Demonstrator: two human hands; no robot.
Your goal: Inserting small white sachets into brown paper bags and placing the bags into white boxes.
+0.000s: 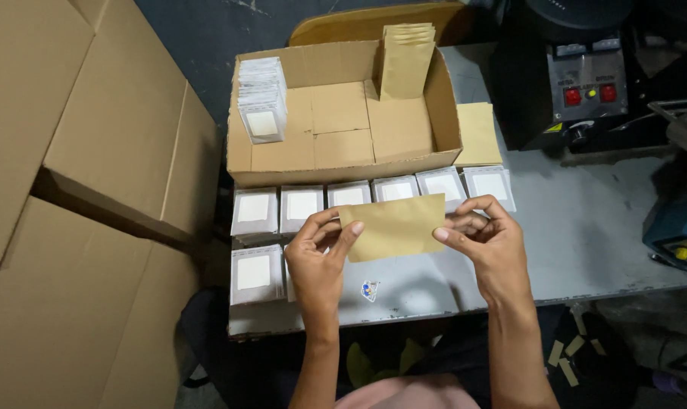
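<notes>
Both my hands hold one flat brown paper pouch (395, 226) above the grey table (578, 227). My left hand (319, 256) pinches its left edge and my right hand (486, 236) pinches its right edge. Under and behind the pouch runs a row of small white packets with clear windows (374, 198), with more of them stacked at the front left (255, 274). An open cardboard box (343, 125) behind the row holds an upright stack of white packets (263, 100) at its left and a bundle of brown pouches (407, 60) leaning at its back right.
Large flattened cardboard boxes (86, 197) fill the left side. A loose brown pouch (477, 135) lies right of the open box. A black machine with red buttons (586, 79) stands at the back right, a blue device (680, 227) at the right edge. A small sticker (370, 289) is on the table.
</notes>
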